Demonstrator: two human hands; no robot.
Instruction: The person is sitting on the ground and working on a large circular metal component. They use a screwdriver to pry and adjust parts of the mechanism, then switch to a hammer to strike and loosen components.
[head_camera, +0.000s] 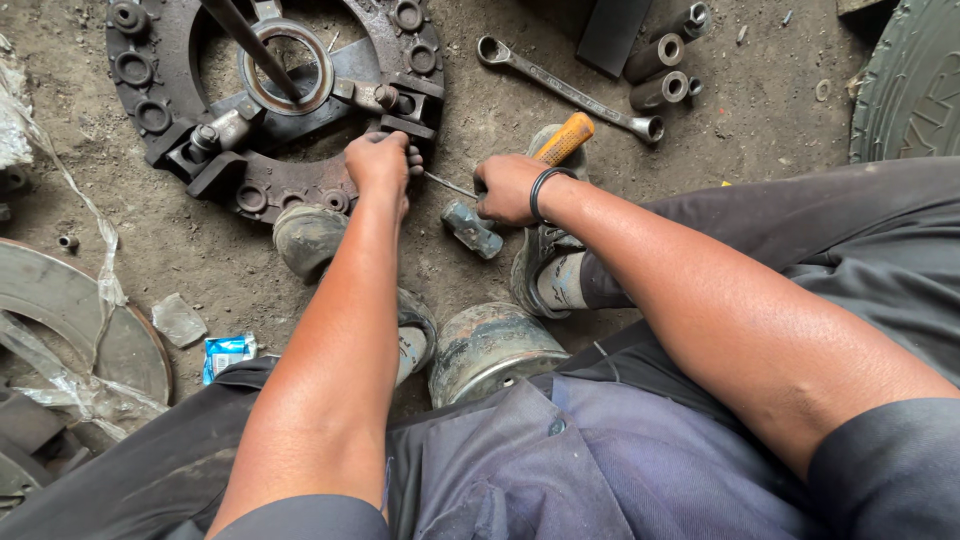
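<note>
A round, dark, greasy metal clutch plate (270, 110) with bolts and levers lies on the dirt floor. My left hand (378, 162) is a closed fist at its near edge, gripping a thin metal pin (447, 184) that sticks out to the right. My right hand (510, 188), with a black band on the wrist, grips a hammer just right of that. The hammer's orange handle (563, 138) points away from me and its grey head (471, 229) hangs low by my shoe. Both hands are a few centimetres apart.
A ring spanner (565, 90) and several dark sockets (660, 72) lie beyond the hands. A tyre (910, 80) is at the top right. A metal cylinder (492, 350) stands between my feet. A worn disc (60, 310), plastic scraps and a blue packet (228, 352) lie left. A dark rod (252, 48) leans over the plate.
</note>
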